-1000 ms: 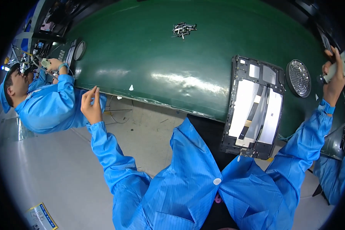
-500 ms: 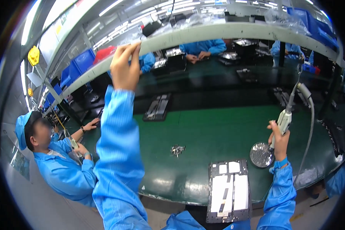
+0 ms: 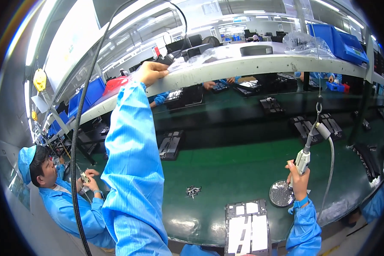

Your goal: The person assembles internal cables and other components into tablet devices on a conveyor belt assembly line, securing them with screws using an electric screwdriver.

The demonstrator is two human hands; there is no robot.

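Observation:
My left hand (image 3: 152,73) is raised at the edge of the overhead shelf (image 3: 226,64). Its fingers are pressed together beside a small black thing with a cable (image 3: 167,59); what they grip, if anything, is hidden. My right hand (image 3: 301,181) is wrapped round a pale electric screwdriver (image 3: 303,160) that hangs from a hook. The tool's lower end is down by a round, dimpled metal dish (image 3: 281,193). Close to me lies an opened flat device with white panels in a black frame (image 3: 246,226). A small heap of screws (image 3: 193,191) sits on the green bench top.
More opened devices (image 3: 171,145) lie farther back on the bench (image 3: 217,170). Blue bins (image 3: 337,42) stand on the shelf. A black braided cable (image 3: 74,158) hangs at the left. A co-worker in blue (image 3: 68,200) works at the left.
My view has tipped up, showing more above the shelf. My left hand has come down onto the shelf edge. The black cable has come into view. My right hand still holds the screwdriver.

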